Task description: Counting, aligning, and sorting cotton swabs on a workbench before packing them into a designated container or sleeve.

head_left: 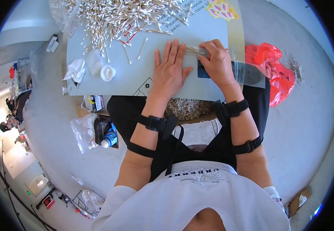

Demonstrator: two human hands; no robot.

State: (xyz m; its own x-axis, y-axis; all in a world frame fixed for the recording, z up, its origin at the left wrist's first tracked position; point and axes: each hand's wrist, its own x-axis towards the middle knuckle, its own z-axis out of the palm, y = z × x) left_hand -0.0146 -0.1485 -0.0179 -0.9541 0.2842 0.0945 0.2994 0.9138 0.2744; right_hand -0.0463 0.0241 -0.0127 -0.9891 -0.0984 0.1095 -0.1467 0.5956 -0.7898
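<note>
Lying flat, the left hand (pixel 168 71) partly hides the swab bundle (pixel 191 49).

On the table (pixel 130 79), the swab pile (pixel 107 19) lies behind the tub (pixel 107 73), left of labels (pixel 223 9)

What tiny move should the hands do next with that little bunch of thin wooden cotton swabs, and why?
Maybe the bare left hand should gently nudge the thin wooden cotton swabs toward the bare right hand: the left hand's outstretched fingers lie at the bunch's left end, and the right hand's curled fingers are at the other.
</note>
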